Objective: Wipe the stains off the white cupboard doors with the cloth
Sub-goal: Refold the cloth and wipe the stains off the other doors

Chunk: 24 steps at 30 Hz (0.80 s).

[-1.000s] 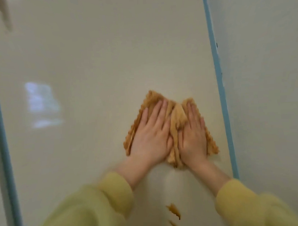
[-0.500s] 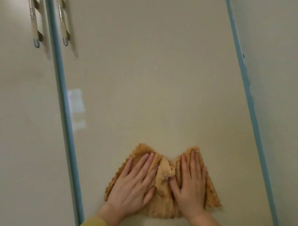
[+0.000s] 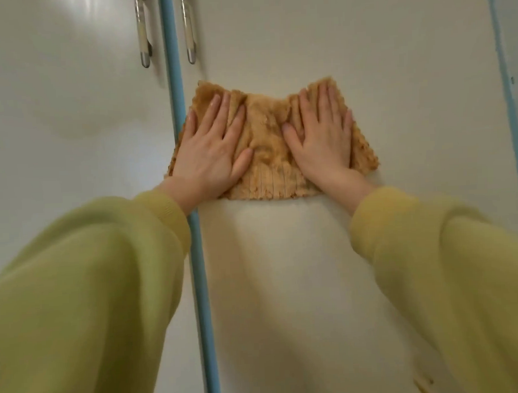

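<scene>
A tan, ribbed cloth point(image 3: 267, 142) is spread flat on the white cupboard door point(image 3: 364, 43), just right of the blue seam. My left hand point(image 3: 211, 151) presses flat on the cloth's left half, fingers apart. On the right half my right hand point(image 3: 323, 140) presses flat in the same way. The cloth bunches into folds between the two hands. A small brown stain point(image 3: 423, 386) shows low on this door, beside my right sleeve. Below the cloth the door looks smeared and dull.
A blue strip point(image 3: 174, 96) separates this door from the left door point(image 3: 70, 115). Two metal handles point(image 3: 143, 38) point(image 3: 189, 36) hang on either side of it, above the cloth. A second blue strip point(image 3: 508, 96) runs down the right edge.
Both hands have slid the cloth up and to the left across the door, as far as the blue seam under the handles. The cloth is spread wider between them.
</scene>
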Tool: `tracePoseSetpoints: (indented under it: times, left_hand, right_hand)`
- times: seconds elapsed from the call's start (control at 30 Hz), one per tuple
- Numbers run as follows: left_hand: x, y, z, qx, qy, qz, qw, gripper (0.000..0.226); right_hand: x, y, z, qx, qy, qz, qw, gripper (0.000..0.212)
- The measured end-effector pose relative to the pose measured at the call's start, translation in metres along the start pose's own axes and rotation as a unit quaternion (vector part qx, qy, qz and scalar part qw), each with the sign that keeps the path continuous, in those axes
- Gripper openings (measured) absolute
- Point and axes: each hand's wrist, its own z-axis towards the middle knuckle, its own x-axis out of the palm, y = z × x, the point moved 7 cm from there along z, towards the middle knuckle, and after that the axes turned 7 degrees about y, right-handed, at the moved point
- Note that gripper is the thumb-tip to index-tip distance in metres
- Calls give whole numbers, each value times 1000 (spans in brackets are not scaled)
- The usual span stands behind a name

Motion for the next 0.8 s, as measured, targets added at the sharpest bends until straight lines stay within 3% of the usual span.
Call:
tracePoseSetpoints:
  times: [0.33,0.6,0.8]
  left_hand:
    - [18,-16,-52,-57,-47,-77,994,70]
    - [63,-64,-156,-99,-21,-82,992,69]
    - [85,-103,-209,-90,17,-59,994,73]
  right_hand:
    - [24,51,-29,-138,24,-82,987,63]
    - [69,51,-138,-234,-24,-42,971,59]
    - [83,31,-198,-289,3,-35,957,56]
